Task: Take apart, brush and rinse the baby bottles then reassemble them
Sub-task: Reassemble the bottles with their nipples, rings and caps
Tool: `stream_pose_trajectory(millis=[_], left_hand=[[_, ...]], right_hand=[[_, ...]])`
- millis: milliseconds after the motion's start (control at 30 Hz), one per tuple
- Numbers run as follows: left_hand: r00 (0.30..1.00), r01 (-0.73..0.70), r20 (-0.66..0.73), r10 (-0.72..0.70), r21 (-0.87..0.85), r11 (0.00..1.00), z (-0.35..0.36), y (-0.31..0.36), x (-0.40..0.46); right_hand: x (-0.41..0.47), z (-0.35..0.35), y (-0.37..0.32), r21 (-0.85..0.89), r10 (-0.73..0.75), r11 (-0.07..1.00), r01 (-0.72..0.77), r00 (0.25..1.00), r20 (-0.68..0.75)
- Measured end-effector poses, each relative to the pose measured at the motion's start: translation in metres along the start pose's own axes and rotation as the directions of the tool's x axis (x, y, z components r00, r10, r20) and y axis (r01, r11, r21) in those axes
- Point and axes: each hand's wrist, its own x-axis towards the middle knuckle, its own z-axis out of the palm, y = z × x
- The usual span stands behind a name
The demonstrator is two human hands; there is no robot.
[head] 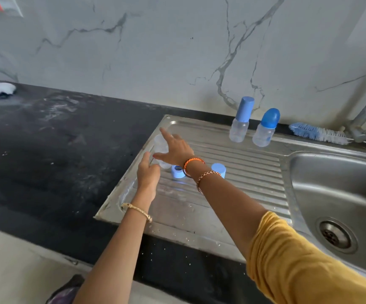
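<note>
three baby bottles (239, 128), two loose blue caps (219, 169), one brush (318, 133)

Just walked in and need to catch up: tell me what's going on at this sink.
A person is cleaning baby bottles on the steel drainboard. Both hands reach for a clear open bottle body: the right hand touches it with fingers extended, the left hand is beside it. A blue ring and blue cap sit loose nearby. Two capped bottles and a bottle brush wait by the wall.

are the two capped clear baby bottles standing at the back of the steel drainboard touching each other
Apart. The head view shows a strip of steel drainboard and dark counter edge between the clear bottle with the tall cylindrical blue cap and the clear bottle with the rounded blue cap.
</note>
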Motion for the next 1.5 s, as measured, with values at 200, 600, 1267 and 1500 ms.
stream_pose_trajectory(millis=[200, 600, 1267, 1500], left_hand=[[0.977, -0.158, -0.154, 0.148, -0.054, 0.986, 0.0, 0.015, -0.016], [0.911, 0.177, 0.411, -0.03, -0.325, 0.929, 0.093, 0.062, -0.092], [0.814, 0.373, 0.565, -0.133, -0.334, 0.866, 0.161, 0.044, -0.118], [0.833, 0.299, 0.552, -0.014, -0.429, 0.852, 0.147, 0.05, -0.116]], right_hand=[[-0.011, -0.02, 0.004, 0.336, 0.096, 0.942, 0.008, 0.951, -0.293], [-0.154, -0.116, 0.129, 0.937, 0.672, 0.318, 0.148, 0.662, -0.332], [-0.197, -0.113, 0.147, 0.643, 0.574, 0.765, -0.023, 0.476, -0.666], [-0.189, -0.083, 0.12, 0.834, 0.541, 0.548, 0.072, 0.73, -0.418]])
